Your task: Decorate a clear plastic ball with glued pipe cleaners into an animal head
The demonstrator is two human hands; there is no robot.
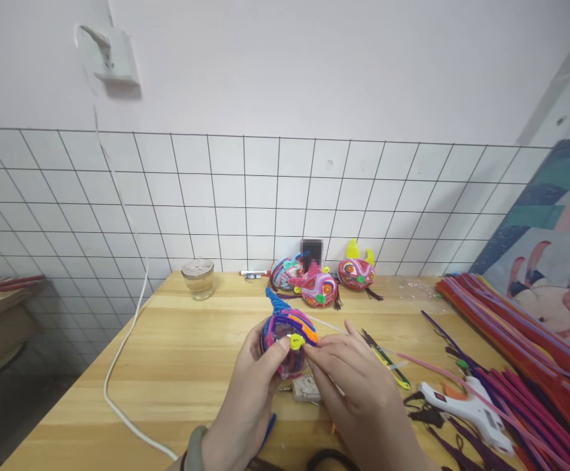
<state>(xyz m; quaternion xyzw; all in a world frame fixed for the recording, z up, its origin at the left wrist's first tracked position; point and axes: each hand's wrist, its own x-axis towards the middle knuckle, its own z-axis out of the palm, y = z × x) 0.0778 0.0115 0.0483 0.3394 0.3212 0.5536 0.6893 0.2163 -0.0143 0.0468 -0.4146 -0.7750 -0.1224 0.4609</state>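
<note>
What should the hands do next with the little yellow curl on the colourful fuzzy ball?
Probably press the yellow curl down flat and hold it a moment. The left hand cups the fuzzy ball from the side, and the right hand has its fingertips right at the curl, which sits on the ball's front. The glue gun lies on the table to the right.

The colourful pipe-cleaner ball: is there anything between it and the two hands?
Nothing visible. The left hand grips the pipe-cleaner ball directly from the left, and the right hand touches its yellow-green loop with the fingertips.
</note>
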